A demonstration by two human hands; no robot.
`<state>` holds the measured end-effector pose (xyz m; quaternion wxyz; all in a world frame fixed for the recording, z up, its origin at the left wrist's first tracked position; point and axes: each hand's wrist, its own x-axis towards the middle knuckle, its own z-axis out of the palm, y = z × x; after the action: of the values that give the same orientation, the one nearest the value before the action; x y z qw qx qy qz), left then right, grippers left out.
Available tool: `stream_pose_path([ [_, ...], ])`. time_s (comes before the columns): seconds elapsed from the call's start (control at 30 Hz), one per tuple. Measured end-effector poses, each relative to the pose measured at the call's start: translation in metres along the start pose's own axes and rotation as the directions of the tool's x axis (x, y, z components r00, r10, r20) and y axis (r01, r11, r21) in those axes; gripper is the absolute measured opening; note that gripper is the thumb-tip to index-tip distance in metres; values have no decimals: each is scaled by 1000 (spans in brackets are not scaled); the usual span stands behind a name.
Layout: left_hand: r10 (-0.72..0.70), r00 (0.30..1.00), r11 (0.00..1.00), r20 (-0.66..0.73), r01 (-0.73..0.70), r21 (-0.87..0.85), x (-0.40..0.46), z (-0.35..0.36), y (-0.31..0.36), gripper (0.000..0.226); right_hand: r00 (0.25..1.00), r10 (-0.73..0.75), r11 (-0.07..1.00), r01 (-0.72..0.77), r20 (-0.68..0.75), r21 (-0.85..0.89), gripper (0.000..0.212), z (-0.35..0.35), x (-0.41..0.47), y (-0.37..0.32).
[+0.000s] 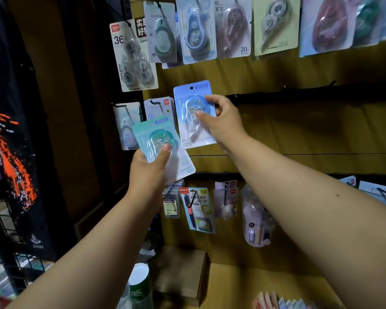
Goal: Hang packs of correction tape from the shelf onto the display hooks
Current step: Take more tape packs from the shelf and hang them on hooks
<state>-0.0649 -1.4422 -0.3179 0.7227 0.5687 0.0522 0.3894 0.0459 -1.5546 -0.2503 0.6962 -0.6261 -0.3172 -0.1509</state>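
Right grip on blue pack

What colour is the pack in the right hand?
Light blue pack, pinched by the right hand; head view.

One camera only, worn on the head, looked forward and a bit down, close to the display wall, both arms reached into view
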Motion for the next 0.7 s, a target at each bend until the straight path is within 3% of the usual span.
stream_pose_path([
  [0.27, -7, 999, 1000, -50, 8, 9, 2, -9, -4, 35, 995, 46, 999, -45, -86, 12, 39, 14, 4, 4],
  [0.7, -8, 998, 1000, -64, 9, 24, 4, -16, -6, 37, 981, 2, 1000, -7, -192, -26, 38, 21, -2, 8],
])
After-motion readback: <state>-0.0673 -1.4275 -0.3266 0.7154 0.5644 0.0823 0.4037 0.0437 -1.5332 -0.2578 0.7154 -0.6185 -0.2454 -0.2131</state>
